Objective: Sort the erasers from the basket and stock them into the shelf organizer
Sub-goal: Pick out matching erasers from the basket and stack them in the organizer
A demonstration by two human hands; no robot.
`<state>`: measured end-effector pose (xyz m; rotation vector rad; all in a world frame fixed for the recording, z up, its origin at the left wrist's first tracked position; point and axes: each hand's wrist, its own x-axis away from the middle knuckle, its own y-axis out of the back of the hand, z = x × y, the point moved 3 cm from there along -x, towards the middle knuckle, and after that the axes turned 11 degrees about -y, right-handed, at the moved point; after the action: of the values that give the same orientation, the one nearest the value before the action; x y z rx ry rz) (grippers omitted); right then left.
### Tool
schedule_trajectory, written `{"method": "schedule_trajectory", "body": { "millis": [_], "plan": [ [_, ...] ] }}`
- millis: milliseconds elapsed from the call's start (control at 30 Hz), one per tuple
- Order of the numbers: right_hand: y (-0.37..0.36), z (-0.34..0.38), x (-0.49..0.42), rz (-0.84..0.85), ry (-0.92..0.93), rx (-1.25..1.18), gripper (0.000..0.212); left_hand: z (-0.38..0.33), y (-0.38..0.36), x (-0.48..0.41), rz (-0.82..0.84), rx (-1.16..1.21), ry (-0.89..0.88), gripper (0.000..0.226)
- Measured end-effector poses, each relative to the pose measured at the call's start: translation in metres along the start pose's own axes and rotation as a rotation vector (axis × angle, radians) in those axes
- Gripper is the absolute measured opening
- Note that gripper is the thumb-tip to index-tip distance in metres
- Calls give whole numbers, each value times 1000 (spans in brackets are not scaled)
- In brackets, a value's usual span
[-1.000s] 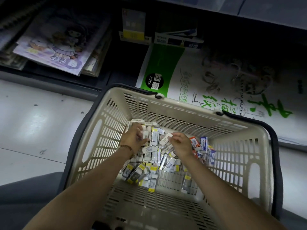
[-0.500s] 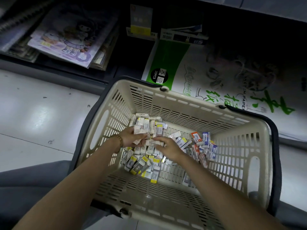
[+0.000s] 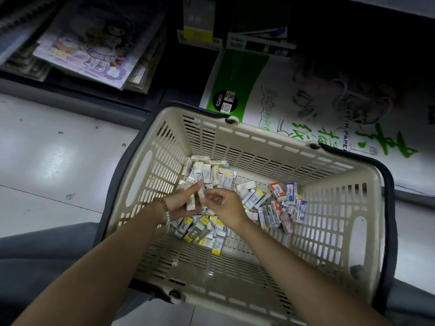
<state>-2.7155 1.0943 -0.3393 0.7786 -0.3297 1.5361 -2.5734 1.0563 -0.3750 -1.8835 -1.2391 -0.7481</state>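
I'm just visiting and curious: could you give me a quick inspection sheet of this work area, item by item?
Surface: pale tiled floor under the basket.
Job's things: erasers loose in the basket, mostly white and yellow-banded; red and blue ones toward its right wall.
Clutter: nothing seen.
Grips: left hand holds a white eraser; right hand pinches a second eraser beside it, both over the pile.
Cables: nothing seen.
Surroundings: low dark shelf with an illustrated book; a green-and-white sketch paper pack behind the basket; a bead bracelet on the left wrist.
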Motion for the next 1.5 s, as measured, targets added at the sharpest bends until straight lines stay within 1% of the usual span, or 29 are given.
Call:
{"method": "schedule_trajectory", "body": {
  "millis": [67, 133, 167, 233, 300, 367, 433, 467, 533, 567, 600, 667, 767, 833, 900, 967, 1000, 1067, 1100, 1133, 1200, 1233, 1300, 1367, 1400, 1433, 1500],
  "plan": [
    [-5, -2, 1, 109, -35, -32, 32, -2, 4, -1, -54, -4, -34, 56],
    [1, -7, 0, 115, -67, -66, 33, -3, 13, -2, -177, -53, -33, 62],
    [6, -12, -1, 75, -68, -7, 35, -4, 15, -2, -224, -77, -30, 58],
    [12, -24, -4, 4, -64, 246, 47, -4, 16, -2, -253, -82, -40, 46],
    [9, -31, -6, -14, -50, 493, 63, -6, 12, -1, -213, -60, -40, 43],
    [2, -33, -8, -37, -23, 609, 70, -6, 8, 0, -165, 18, -19, 40],
    [0, -33, -11, -91, -13, 585, 64, -7, 7, 2, -133, 160, 5, 36],
    [2, -32, -12, -122, -24, 500, 58, -9, 6, 3, -120, 211, 9, 34],
    [9, -27, -11, -166, -59, 251, 41, -10, 5, 3, -92, 201, 1, 32],
    [13, -25, -10, -188, -51, 172, 35, -11, 4, 3, -86, 178, -6, 34],
    [17, -24, -8, -206, -29, 164, 33, -11, 3, 2, -96, 160, -10, 37],
    [22, -25, -5, -181, 4, 230, 35, -10, 4, 0, -155, 131, -17, 37],
    [22, -27, -7, -62, 7, 261, 45, -4, 10, 0, -233, 47, -21, 29],
    [13, -26, -12, -4, 18, 326, 48, -1, 13, 1, -260, 2, -10, 27],
    [-1, -24, -17, 24, 16, 404, 47, 2, 13, 3, -288, 34, 17, 25],
    [-14, -23, -21, 41, -10, 444, 47, 1, 10, 4, -288, 122, 17, 25],
    [-18, -24, -22, 34, -24, 461, 47, 0, 8, 5, -270, 156, 10, 29],
    [-21, -24, -27, -21, -29, 508, 42, -1, 6, 6, -233, 188, -3, 49],
    [-19, -24, -28, -50, -21, 531, 38, -2, 6, 6, -226, 196, -4, 55],
    [-17, -24, -27, -63, -7, 540, 36, -2, 6, 6, -225, 204, -5, 54],
    [-9, -23, -23, -52, 29, 498, 32, -2, 6, 6, -234, 237, -4, 41],
    [-4, -23, -19, -49, 37, 433, 30, -2, 6, 6, -239, 268, 0, 35],
    [10, -25, -8, -83, 1, 191, 27, -1, 6, 6, -235, 334, 8, 29],
    [23, -27, 1, -150, -43, -82, 22, -1, 3, 5, -205, 313, 1, 27],
    [26, -28, 5, -175, -51, -166, 20, -2, -1, 4, -169, 267, -6, 29],
    [27, -26, 8, -183, -52, -210, 18, -4, -8, 4, -119, 211, -12, 33],
    [26, -22, 12, -145, -37, -208, 18, -9, -23, 2, -38, 106, -20, 38]
  ]
}}
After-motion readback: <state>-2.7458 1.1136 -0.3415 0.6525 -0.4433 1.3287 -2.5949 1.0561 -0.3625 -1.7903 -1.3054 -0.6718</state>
